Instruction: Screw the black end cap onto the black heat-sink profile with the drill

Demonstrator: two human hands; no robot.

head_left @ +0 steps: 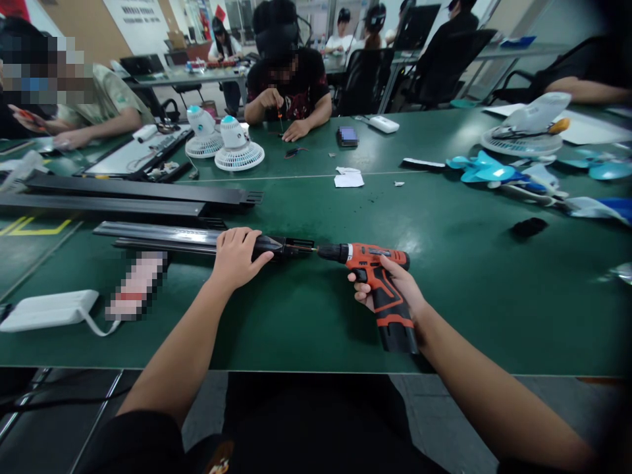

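My right hand (390, 286) is wrapped round the handle of an orange and black cordless drill (380, 257). The drill lies level, its bit pointing left into the open end of a long black housing (162, 232) on the green table. Whether the bit touches a screw there is too small to tell. Over the housing's right part rests my left hand (240, 257), fingers curled over the top and thumb along the near side, holding it down.
Behind lie more long black panels (128, 191). A white power bank (49, 309) and a blurred phone (138, 283) are at left. Two white fans (239, 145) stand farther back, near a co-worker (289, 79) with a screwdriver. Blue fan blades (481, 168) lie at right.
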